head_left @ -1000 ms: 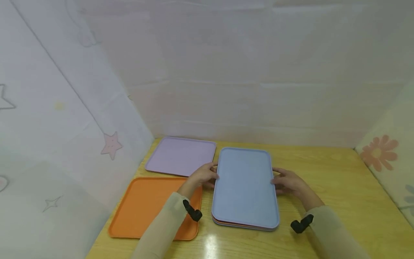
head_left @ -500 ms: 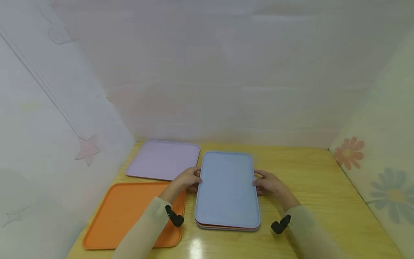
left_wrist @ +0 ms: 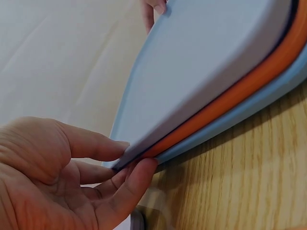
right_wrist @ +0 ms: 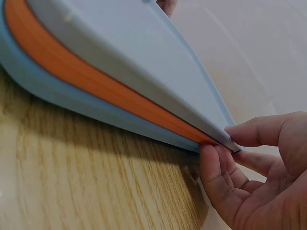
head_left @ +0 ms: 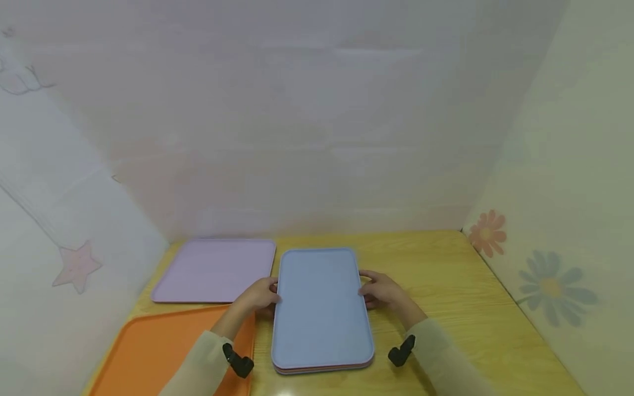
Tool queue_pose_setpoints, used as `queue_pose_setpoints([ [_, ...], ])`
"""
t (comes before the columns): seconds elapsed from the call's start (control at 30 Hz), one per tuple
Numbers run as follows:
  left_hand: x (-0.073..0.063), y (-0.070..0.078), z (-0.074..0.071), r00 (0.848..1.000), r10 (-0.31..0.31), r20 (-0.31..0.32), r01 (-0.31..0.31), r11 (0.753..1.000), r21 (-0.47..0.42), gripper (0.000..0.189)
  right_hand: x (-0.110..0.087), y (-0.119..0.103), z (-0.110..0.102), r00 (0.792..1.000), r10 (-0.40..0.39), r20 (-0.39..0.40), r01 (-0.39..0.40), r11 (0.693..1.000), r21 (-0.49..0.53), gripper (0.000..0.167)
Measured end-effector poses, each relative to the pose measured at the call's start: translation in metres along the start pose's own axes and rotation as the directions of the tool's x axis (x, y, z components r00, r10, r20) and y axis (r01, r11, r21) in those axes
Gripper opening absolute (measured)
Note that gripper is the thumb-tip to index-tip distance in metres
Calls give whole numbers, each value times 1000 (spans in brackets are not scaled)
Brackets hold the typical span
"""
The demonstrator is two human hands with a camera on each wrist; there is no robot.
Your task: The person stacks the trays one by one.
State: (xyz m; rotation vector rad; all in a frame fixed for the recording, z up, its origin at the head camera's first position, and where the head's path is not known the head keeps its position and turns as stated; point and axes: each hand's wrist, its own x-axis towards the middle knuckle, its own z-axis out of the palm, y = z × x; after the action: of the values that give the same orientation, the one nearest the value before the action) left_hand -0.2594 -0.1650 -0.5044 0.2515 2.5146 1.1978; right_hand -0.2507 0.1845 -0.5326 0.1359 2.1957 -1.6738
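Note:
A light blue rectangular tray (head_left: 319,308) lies on top of a short stack in front of me. Beneath it, the wrist views show the rim of an orange tray (left_wrist: 211,117) and a lower blue tray (right_wrist: 91,115). My left hand (head_left: 260,296) grips the stack's left long edge, thumb on the top tray's rim and fingertips lower, against the side. Opposite it, my right hand (head_left: 383,291) pinches the right edge in the same way. How many rims the curled fingers take in, I cannot tell.
A purple tray (head_left: 218,269) lies at the back left of the wooden table (head_left: 446,308). Another orange tray (head_left: 163,352) sits front left, partly under my left forearm. A white patterned sheet (head_left: 317,137) hangs behind and at both sides.
The head view has swung right and upward, so the trays appear farther left and lower. Both hands keep hold of the stack's two long edges.

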Motion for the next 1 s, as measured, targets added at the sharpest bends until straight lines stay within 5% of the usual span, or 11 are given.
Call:
queue_pose_setpoints([
  [0.2, -7, -8, -5, 998, -23, -51, 24, 999, 23, 57, 11, -3, 8, 1000, -6, 12, 6, 1000, -7, 70],
  [0.43, 3, 1, -1, 999, -22, -33, 23, 999, 24, 61, 11, -9, -9, 1000, 18, -6, -18, 1000, -22, 71],
  [0.7, 8, 12, 6, 997, -69, 35, 73, 991, -116, 63, 9, -13, -24, 999, 33, 25, -32, 999, -25, 73],
  [1.0, -3, 8, 0, 998, -67, 7, 67, 989, -135, 61, 11, -11, -22, 999, 32, 45, -30, 999, -38, 74],
])
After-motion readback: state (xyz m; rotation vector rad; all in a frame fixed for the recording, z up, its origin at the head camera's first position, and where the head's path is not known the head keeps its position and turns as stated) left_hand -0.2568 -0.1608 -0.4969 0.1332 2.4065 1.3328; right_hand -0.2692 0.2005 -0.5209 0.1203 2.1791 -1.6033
